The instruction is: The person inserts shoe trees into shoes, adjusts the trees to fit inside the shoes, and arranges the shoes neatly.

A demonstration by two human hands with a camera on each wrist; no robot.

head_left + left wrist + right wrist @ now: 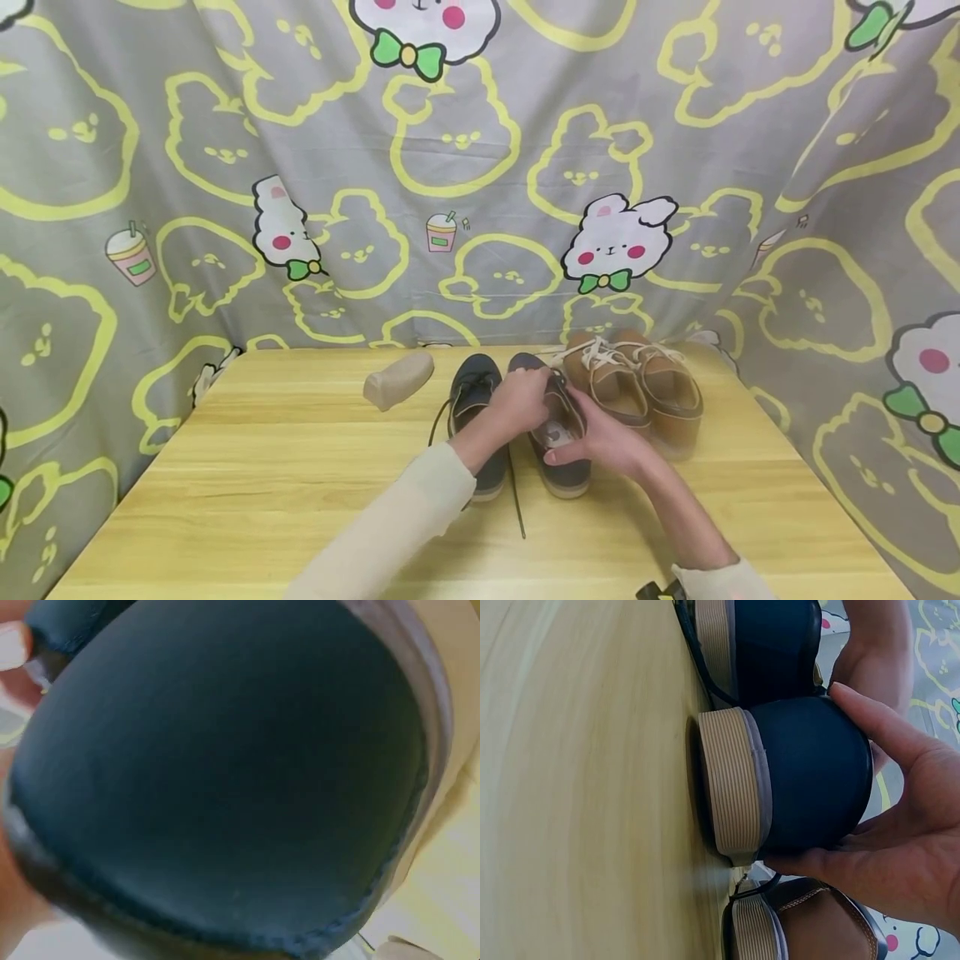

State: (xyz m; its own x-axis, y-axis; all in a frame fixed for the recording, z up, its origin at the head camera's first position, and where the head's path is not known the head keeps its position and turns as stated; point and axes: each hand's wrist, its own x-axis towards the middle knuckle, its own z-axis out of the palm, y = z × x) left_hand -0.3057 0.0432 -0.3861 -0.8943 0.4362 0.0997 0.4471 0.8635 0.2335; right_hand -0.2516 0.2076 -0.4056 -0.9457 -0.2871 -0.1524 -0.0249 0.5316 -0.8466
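Wooden table (247,467), stray lace (517,504)

Thumb and fingers of the right hand (611,440) clamp one dark shoe (567,479) on the table; the left hand (520,402) hides its fingertips at the opening, their hold unclear. A twist could snag the lace underneath or bump the brown shoe (611,387).

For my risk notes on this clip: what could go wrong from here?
The loose lace lying on the table between the dark shoes could catch or get trapped under a sole. The brown shoes stand close beside the right hand, so it might knock them. If the left hand pulls upward, the held shoe could slip from the right hand's grip at its heel.
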